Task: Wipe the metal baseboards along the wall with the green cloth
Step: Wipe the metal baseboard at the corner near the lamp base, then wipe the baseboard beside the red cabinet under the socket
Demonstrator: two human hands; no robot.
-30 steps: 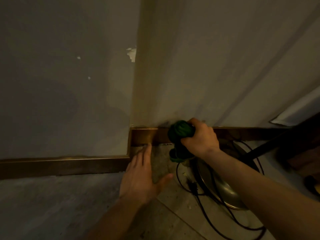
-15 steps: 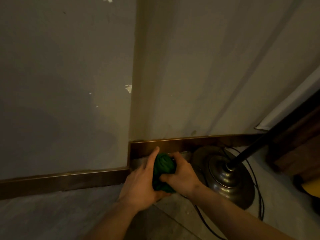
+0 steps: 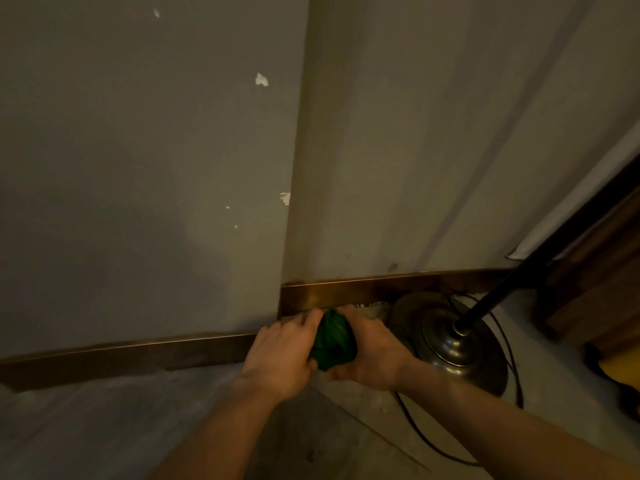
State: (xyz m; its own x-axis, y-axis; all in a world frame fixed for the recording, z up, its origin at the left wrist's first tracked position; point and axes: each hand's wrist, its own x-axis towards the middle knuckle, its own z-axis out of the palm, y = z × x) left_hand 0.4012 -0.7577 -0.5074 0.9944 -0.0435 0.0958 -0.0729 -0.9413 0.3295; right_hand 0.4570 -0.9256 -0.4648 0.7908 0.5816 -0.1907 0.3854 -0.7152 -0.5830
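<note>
— While both hands are down there on the floor, can you make out what they've got?

— Yes, the green cloth [image 3: 334,339], bunched into a ball. It sits between the two hands, pressed from either side. The left hand [image 3: 280,355] is curled round its left flank, fingers reaching forward over the top. The right hand [image 3: 372,351] cups the other flank, thumb tucked under the near edge.

— So both are gripping it?

— Both are closed on it, yes. Neither palm is flat or loose.

— And the baseboard?

— The brassy strip [image 3: 346,292] runs just beyond the fingertips, at the foot of the wall [image 3: 398,150]. The top of the cloth and the fingertips come right up to its lower edge; whether the cloth actually touches the metal I can't say from here. A second strip [image 3: 121,358] runs off to the left of the left hand, along the nearer wall face, past the corner.

— Anything close by?

— Just to the right of the right hand stands a round metal lamp base [image 3: 453,344], with a dark pole [image 3: 498,292] leaning up and away to the right. A black cord [image 3: 415,431] trails on the floor [image 3: 104,427] beneath the right forearm. It's dim, so finer detail is lost.
</note>
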